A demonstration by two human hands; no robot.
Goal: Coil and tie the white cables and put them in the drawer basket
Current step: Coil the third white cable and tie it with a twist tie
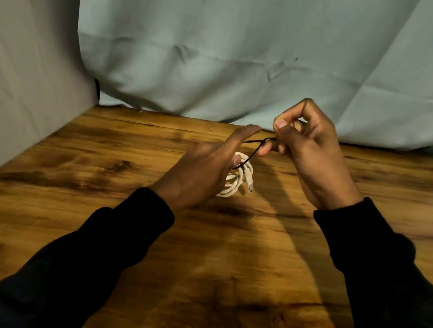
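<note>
Tying step. White cable coil (236,179) held just above the table (91,230), mid, nearer the back edge. Left hand (204,167) grips coil w/ curled fingers, forefinger out. Right hand (308,151) pinches black tie (253,148). Keep tie taut, cinch tight w/o letting loops spread.

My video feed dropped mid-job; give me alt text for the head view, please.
Over a wooden table, the left hand holds a coiled white cable while the right hand pinches a thin black tie running from the coil. A pale blue cloth hangs behind.
</note>
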